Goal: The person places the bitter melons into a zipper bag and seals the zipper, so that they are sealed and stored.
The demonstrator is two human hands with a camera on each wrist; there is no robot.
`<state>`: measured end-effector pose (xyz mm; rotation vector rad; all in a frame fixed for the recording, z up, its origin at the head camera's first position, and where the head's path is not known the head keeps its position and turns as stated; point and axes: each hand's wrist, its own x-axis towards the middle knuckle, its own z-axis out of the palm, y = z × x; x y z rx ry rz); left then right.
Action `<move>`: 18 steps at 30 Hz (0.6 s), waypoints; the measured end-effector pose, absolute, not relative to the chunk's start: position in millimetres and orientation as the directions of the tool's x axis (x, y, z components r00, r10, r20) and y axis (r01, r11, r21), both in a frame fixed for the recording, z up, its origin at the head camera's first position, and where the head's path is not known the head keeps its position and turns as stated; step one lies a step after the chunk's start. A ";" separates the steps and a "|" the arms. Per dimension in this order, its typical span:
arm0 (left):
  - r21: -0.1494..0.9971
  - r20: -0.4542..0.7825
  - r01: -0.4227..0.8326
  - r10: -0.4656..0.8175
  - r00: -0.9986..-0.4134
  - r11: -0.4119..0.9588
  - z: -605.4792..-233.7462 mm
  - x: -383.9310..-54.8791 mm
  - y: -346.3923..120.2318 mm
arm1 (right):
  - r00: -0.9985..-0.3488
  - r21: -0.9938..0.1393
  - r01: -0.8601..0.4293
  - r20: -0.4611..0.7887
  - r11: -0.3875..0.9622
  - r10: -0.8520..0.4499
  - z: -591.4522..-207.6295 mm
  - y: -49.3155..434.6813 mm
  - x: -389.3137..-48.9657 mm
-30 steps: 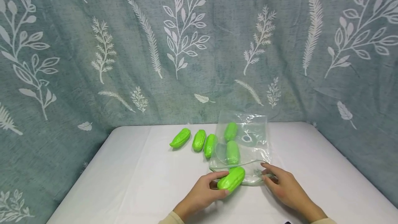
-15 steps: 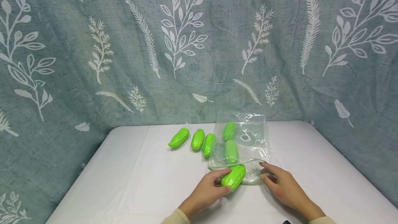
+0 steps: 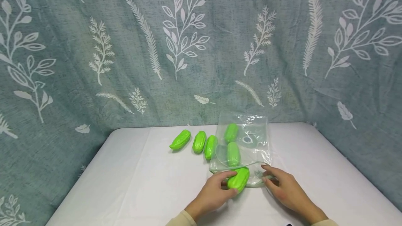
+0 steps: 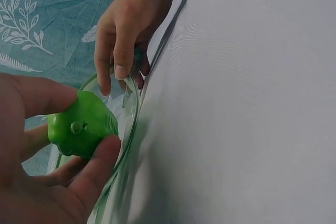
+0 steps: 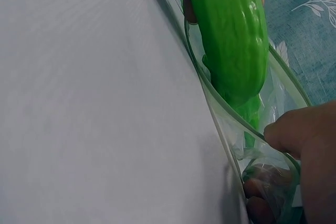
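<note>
My left hand [image 3: 216, 191] holds a glossy green bitter melon [image 3: 239, 180] between thumb and fingers, tilted at the mouth of a clear zip-lock bag [image 3: 257, 152]. A stem nub shows on the near end of the melon in the left wrist view [image 4: 86, 124]. In the right wrist view the far end of this melon [image 5: 231, 30] is inside the bag's spread green rim [image 5: 223, 106]. My right hand [image 3: 284, 187] pinches the rim at its right side, some fingers seen through the film. Two more bitter melons [image 3: 233, 154] lie inside the bag.
Three loose bitter melons [image 3: 198, 142] lie left of the bag on the white table [image 3: 135, 180]; the nearest one is right at the bag's left edge. A patterned grey-green curtain [image 3: 188, 97] hangs behind the table. A small dark object peeks in at the bottom edge.
My left hand has moved a little right, bringing the bitter melon further over the bag's mouth. The right hand has stayed at the rim. The view has shifted slightly.
</note>
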<state>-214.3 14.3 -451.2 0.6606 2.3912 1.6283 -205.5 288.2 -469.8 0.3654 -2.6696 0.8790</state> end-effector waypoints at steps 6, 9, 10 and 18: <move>0.862 0.180 0.368 0.468 -0.865 0.349 -453.6 -216.2 19.6 | -0.920 -0.521 -0.328 0.365 0.788 -0.142 -471.2 289.0 -205.2; 0.820 0.207 0.416 0.473 -0.856 0.393 -455.0 -216.3 21.9 | -0.923 -0.526 -0.324 0.359 0.787 -0.140 -471.2 289.2 -205.0; 0.811 0.215 0.426 0.474 -0.854 0.401 -454.9 -216.0 22.6 | -0.923 -0.527 -0.323 0.357 0.786 -0.140 -471.1 289.3 -205.0; 0.768 0.241 0.472 0.489 -0.838 0.432 -451.5 -212.3 27.5 | -0.909 -0.532 -0.354 0.390 0.769 -0.149 -468.5 288.0 -204.3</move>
